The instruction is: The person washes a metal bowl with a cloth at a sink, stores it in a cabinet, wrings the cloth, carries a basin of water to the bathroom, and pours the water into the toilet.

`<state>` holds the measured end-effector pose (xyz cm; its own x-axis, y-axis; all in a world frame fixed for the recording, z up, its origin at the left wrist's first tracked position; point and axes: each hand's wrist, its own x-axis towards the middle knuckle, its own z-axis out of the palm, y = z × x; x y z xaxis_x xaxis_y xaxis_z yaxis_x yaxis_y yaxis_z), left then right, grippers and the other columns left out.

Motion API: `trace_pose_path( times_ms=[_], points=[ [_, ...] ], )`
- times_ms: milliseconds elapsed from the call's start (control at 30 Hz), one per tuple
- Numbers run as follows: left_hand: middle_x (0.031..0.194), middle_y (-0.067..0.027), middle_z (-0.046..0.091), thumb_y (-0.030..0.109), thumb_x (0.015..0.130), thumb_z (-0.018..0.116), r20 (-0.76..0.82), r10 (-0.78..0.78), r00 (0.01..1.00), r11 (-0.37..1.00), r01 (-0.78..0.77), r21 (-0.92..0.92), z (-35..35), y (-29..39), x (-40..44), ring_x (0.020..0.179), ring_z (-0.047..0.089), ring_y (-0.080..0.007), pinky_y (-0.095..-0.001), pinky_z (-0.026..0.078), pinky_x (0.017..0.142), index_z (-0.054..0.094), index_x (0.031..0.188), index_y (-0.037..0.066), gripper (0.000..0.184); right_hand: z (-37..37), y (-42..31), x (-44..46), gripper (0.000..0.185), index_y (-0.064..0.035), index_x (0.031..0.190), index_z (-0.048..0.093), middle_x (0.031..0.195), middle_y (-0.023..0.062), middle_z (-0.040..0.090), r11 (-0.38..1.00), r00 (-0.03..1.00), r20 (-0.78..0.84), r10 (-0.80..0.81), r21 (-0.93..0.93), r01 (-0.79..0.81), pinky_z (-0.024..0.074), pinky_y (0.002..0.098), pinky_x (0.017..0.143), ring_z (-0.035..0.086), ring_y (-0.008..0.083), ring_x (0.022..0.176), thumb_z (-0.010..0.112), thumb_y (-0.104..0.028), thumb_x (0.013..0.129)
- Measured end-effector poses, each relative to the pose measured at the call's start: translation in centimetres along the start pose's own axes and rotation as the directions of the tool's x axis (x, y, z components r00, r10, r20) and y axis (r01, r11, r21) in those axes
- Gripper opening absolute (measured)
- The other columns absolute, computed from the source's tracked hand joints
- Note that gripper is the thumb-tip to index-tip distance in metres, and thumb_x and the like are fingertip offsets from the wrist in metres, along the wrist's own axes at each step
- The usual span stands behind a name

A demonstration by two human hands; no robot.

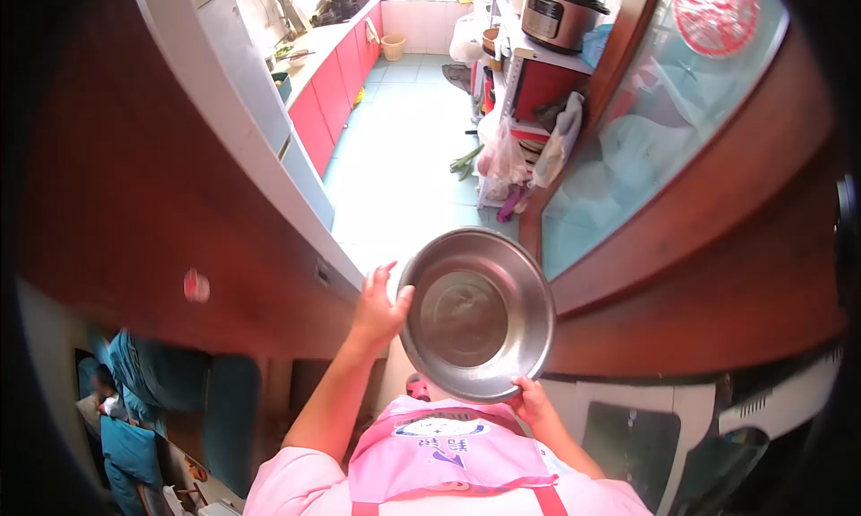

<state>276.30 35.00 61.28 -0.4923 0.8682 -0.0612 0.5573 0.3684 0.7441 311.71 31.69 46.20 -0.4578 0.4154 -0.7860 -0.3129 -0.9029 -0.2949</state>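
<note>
A round stainless steel basin is held out in front of my pink apron, its inside facing up toward me. Only a pale sheen shows on its bottom; I cannot tell if any liquid is there. At the basin's left side is my left hand, with the thumb on the rim and the fingers spread along the outside. My right hand grips the near right rim, fingers closed round the edge.
A doorway leads into a kitchen with a tiled floor. Red cabinets and a fridge line the left. A shelf with a cooker and hanging bags stands right, beside a glass door. Another person is at lower left.
</note>
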Motion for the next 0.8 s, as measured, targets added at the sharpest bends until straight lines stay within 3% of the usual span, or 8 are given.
trace_pose_path(
  times_ms=[33,233,300,367,567,600,800],
  points=[
    [0.118,-0.0238,0.050,0.021,0.084,0.061,0.012,0.057,0.998,0.998,-0.057,-0.010,0.5,0.6,1.3,0.111,0.050,-0.0389,-0.0418,0.041,0.096,0.046,0.126,-0.001,0.050,0.8,-0.6,0.3,0.026,0.0050,0.105,0.057,0.100,0.0165,0.065,1.000,0.999,-0.051,-0.012,-0.001,0.012,0.0551,0.0491,0.079,0.066,0.0308,0.088,0.053,-0.008,0.083],
    [0.119,-0.0222,0.048,0.019,0.084,0.061,0.025,0.090,0.996,0.991,-0.088,-0.097,3.2,1.5,9.3,0.112,0.048,-0.0377,-0.0410,0.040,0.097,0.044,0.128,0.000,0.050,3.7,-5.6,5.2,0.024,0.0084,0.101,0.058,0.096,0.0168,0.066,0.999,0.993,-0.104,-0.047,-0.027,0.045,0.0558,0.0476,0.078,0.066,0.0299,0.086,0.052,-0.008,0.085],
    [0.120,-0.0221,0.047,0.019,0.084,0.062,0.004,0.071,0.997,0.995,-0.071,-0.075,3.5,0.8,11.7,0.113,0.047,-0.0372,-0.0411,0.040,0.098,0.044,0.128,0.000,0.050,4.1,-7.9,8.3,0.024,0.0081,0.104,0.057,0.100,0.0171,0.065,0.998,0.999,-0.037,0.002,-0.059,-0.004,0.0573,0.0461,0.075,0.066,0.0300,0.088,0.053,-0.007,0.086],
    [0.118,-0.0197,0.050,0.016,0.084,0.061,-0.068,0.078,0.995,0.996,-0.081,-0.034,3.5,-0.2,14.1,0.112,0.050,-0.0335,-0.0399,0.040,0.097,0.047,0.126,0.001,0.047,6.2,-10.2,11.3,0.024,0.0077,0.103,0.059,0.097,0.0166,0.066,0.991,0.998,-0.027,-0.052,-0.124,0.049,0.0565,0.0447,0.077,0.066,0.0288,0.089,0.053,-0.009,0.087],
    [0.120,-0.0221,0.048,0.016,0.083,0.061,-0.177,-0.003,0.984,0.999,0.010,0.043,1.6,-1.9,18.5,0.111,0.048,-0.0376,-0.0418,0.040,0.097,0.044,0.127,0.000,0.050,11.0,-16.1,18.3,0.027,0.0105,0.105,0.057,0.102,0.0189,0.064,0.953,0.993,0.034,0.112,-0.287,-0.098,0.0547,0.0479,0.081,0.065,0.0319,0.092,0.053,-0.010,0.087],
    [0.119,-0.0203,0.050,0.017,0.084,0.061,-0.200,-0.028,0.979,0.999,0.037,0.040,1.1,-2.3,19.3,0.113,0.050,-0.0340,-0.0412,0.039,0.098,0.046,0.127,0.000,0.049,11.6,-16.2,19.7,0.027,0.0111,0.104,0.057,0.102,0.0200,0.064,0.958,0.992,0.031,0.121,-0.265,-0.109,0.0545,0.0488,0.081,0.065,0.0322,0.092,0.053,-0.009,0.086],
    [0.119,-0.0201,0.050,0.017,0.083,0.062,-0.258,-0.063,0.964,0.995,0.081,0.061,1.3,-5.5,26.2,0.113,0.049,-0.0365,-0.0417,0.039,0.098,0.047,0.127,0.003,0.048,13.8,-19.7,27.5,0.026,0.0136,0.100,0.057,0.098,0.0202,0.065,0.944,0.986,0.065,0.155,-0.304,-0.129,0.0558,0.0482,0.080,0.066,0.0318,0.088,0.054,-0.007,0.085]
  ],
)
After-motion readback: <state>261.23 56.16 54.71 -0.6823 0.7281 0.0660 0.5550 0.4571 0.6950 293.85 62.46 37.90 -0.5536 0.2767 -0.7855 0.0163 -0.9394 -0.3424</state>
